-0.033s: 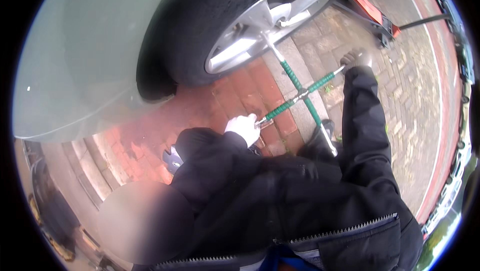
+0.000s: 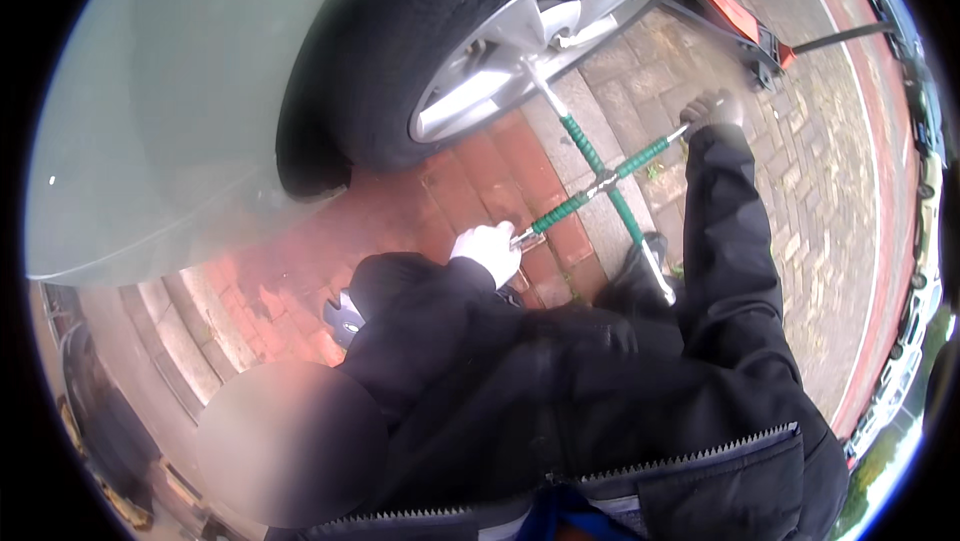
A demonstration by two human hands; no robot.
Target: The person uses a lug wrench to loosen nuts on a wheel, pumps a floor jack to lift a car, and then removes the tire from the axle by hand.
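Note:
A four-way lug wrench [image 2: 605,183] with green-wrapped arms and bare metal ends spans the space between my hands. Its far end meets the silver spoked rim [image 2: 527,19] of a car wheel, near the hub; the exact contact on a nut is too small to make out. My left hand [image 2: 488,253] is closed round the wrench's left end, below the black tyre [image 2: 365,81]. On the opposite end, my right hand [image 2: 714,109] is wrapped round the tip, with that arm stretched far forward. The wrench's fourth arm points back toward my body, its end free.
The pale grey-green car body [image 2: 170,101] fills the upper left. A red and black floor jack [image 2: 745,26] with a long handle [image 2: 840,41] stands beyond the wheel. Underfoot are red bricks [image 2: 490,166], a pale kerb strip and paving blocks [image 2: 800,201]. Parked cars line the right rim.

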